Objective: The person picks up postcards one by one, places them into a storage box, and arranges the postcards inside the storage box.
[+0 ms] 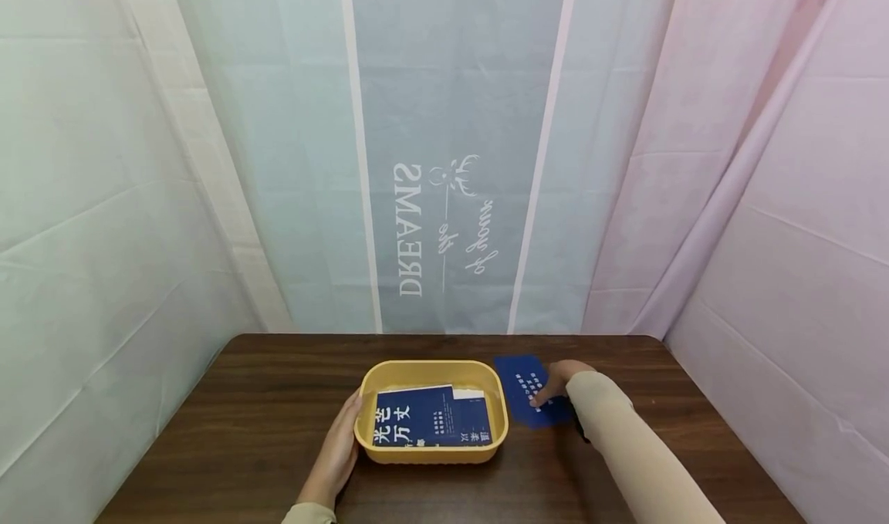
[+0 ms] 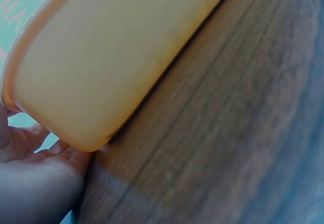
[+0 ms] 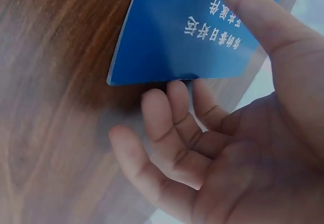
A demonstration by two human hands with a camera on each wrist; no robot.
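A yellow plastic tub (image 1: 431, 455) stands on the table, with blue cards printed in white characters (image 1: 417, 420) lying inside it. Against the tub's left outer wall rests my left hand (image 1: 337, 445), its fingers touching the side; the left wrist view shows this hand (image 2: 43, 168) at the tub's rounded corner (image 2: 86, 133). Right of the tub, my right hand (image 1: 566, 381) pinches another blue card (image 1: 517, 385) printed with white characters. In the right wrist view the thumb lies on the face of this card (image 3: 162, 41), with the other fingers bent at its lower edge, their tips partly hidden.
The dark wood-grain table (image 1: 257, 424) extends on both sides of the tub. Behind it hangs a pale blue-grey curtain (image 1: 458, 84) with mirrored lettering. White cloth (image 1: 83, 277) closes off the left side, and similar cloth (image 1: 799, 277) the right.
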